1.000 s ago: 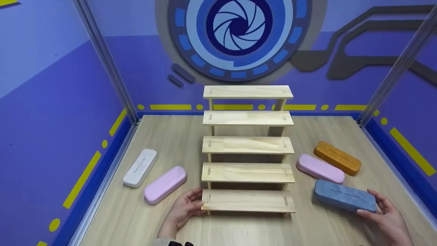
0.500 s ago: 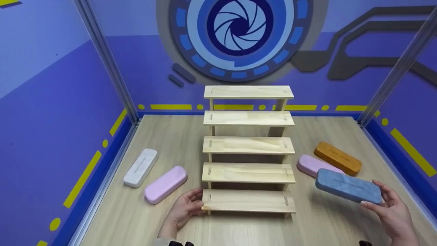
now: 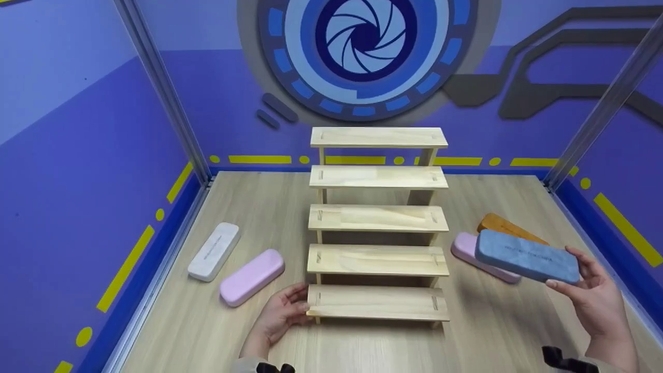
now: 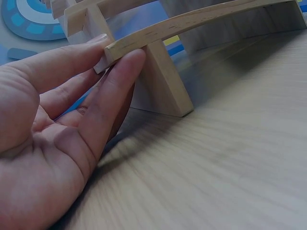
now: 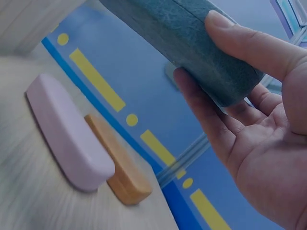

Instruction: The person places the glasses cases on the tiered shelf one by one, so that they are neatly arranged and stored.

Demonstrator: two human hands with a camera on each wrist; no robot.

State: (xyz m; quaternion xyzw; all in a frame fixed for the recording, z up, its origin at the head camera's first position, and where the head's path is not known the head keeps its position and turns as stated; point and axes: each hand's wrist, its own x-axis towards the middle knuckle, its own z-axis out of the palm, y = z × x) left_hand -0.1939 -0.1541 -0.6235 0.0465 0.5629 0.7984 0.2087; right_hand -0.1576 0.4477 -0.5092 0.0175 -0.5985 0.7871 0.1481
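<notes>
A wooden tiered display stand (image 3: 378,217) rises in steps at mid-table. My left hand (image 3: 282,317) pinches the left end of its lowest step, thumb at the board's edge and a finger underneath, as the left wrist view (image 4: 72,115) shows. On the right, my right hand (image 3: 595,295) grips the right end of a blue-grey glasses case (image 3: 525,256), held level-ish in the air with small lettering on its lid. Below the case, a pink glasses case (image 5: 69,134) and an orange-brown glasses case (image 5: 120,163) lie side by side; the raised case partly covers both in the head view.
Left of the stand, a white glasses case (image 3: 213,252) and another pink glasses case (image 3: 252,277) lie on the wood-grain table (image 3: 248,202). Blue printed panels (image 3: 93,181) wall the table at the left, back and right, with metal posts (image 3: 166,93) at the back corners.
My right hand has lifted the blue-grey glasses case off the table and carried it up and away from me, over the pink and orange-brown cases. My left hand stays at the stand.
</notes>
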